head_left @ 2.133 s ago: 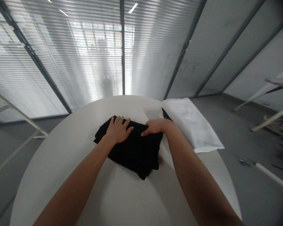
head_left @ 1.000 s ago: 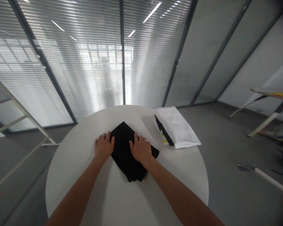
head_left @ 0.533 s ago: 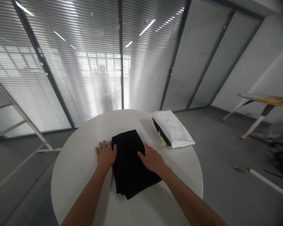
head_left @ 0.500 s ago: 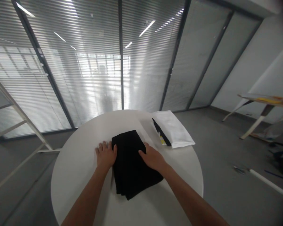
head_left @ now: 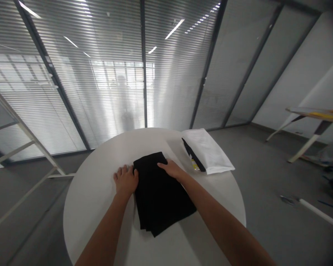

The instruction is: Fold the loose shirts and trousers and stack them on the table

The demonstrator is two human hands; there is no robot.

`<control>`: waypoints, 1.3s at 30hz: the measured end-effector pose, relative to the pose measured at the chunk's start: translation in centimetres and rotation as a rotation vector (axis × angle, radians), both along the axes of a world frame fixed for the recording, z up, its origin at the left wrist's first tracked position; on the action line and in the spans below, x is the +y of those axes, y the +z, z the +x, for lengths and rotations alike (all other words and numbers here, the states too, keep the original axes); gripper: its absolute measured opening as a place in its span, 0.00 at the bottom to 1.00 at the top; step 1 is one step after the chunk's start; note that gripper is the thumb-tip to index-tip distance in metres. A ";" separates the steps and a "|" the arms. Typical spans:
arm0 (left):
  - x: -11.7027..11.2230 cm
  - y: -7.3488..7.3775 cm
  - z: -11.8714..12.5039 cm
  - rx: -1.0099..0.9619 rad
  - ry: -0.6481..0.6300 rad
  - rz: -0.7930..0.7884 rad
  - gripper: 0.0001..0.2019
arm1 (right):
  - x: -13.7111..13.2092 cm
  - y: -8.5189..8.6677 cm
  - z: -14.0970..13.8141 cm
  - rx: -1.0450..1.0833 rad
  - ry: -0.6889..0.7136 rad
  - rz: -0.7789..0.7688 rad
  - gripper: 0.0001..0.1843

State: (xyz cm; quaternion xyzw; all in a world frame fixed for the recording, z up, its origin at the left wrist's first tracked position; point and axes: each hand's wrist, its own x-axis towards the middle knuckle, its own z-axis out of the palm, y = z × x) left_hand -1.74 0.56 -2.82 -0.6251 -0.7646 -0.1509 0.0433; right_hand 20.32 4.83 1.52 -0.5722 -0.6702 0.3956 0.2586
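A folded black cloth (head_left: 162, 195) lies in layers on the white round table (head_left: 97, 221); whether it is a garment I cannot tell. My left hand (head_left: 127, 180) rests flat at its upper left edge, fingers spread on the tabletop and thumb touching the fabric. At the upper right edge is my right hand (head_left: 172, 169), its thumb stretched over the top of the cloth. The other fingers of that hand are mostly hidden along the edge. The lower corners of the layers fan out slightly toward me.
On the table's far right lies a white bag (head_left: 209, 151) with something black and a yellow label showing at its mouth. A white metal frame (head_left: 40, 147) stands left of the table. Another table (head_left: 318, 114) is at right, and a white pole (head_left: 320, 214) lies on the floor.
My right hand has slid up the cloth's right edge, away from me, toward its far corner. My left hand stays at the left edge. The view has shifted slightly.
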 end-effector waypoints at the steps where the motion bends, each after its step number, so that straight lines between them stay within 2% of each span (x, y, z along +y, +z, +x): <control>1: 0.0 0.0 0.0 0.000 0.003 0.009 0.25 | -0.1 -0.2 0.1 0.000 0.000 0.057 0.24; 4: 0.1 0.0 0.1 0.003 0.014 0.031 0.24 | -0.4 0.1 0.4 -0.040 -0.016 0.266 0.24; 7: 0.1 0.0 0.0 0.013 -0.004 0.036 0.23 | -1.1 1.9 0.8 -0.048 -0.024 0.423 0.24; 12: 0.1 0.0 -0.2 0.030 -0.037 -0.020 0.23 | -2.7 8.0 2.9 0.022 -0.061 0.636 0.23; 16: -0.1 0.2 -0.2 0.025 -0.031 -0.036 0.24 | -2.4 13.4 6.0 0.076 -0.121 0.788 0.24; 20: -0.1 0.1 -0.1 0.030 -0.033 -0.031 0.25 | 0.2 17.4 10.1 0.092 -0.173 0.810 0.23; 23: 0.1 -0.3 -0.1 0.028 -0.014 -0.023 0.25 | 3.3 18.7 14.0 0.103 -0.235 0.716 0.25; 26: 0.3 -0.5 -0.1 0.031 0.006 -0.008 0.25 | 6.9 17.8 18.1 -0.023 -0.308 0.587 0.29; 28: 0.3 -0.5 0.0 0.038 0.007 -0.004 0.24 | 9.0 15.8 20.2 -0.204 -0.389 0.511 0.29; 30: 0.3 -0.5 0.1 0.044 0.007 0.001 0.24 | 10.4 12.6 21.6 -0.419 -0.437 0.407 0.25; 32: 0.3 -0.5 0.2 0.046 0.007 0.006 0.24 | 10.9 9.0 22.1 -0.514 -0.326 0.342 0.31; 35: 0.4 -0.7 0.1 0.047 0.010 0.012 0.24 | 10.7 4.7 22.3 -0.578 -0.505 0.325 0.42; 37: 0.4 -0.8 0.1 0.050 0.011 0.015 0.24 | 10.4 3.4 22.2 -0.593 -0.607 0.302 0.45; 39: 0.4 -0.8 0.1 0.057 0.008 0.023 0.24 | 9.9 3.2 22.1 -0.606 -0.668 0.314 0.46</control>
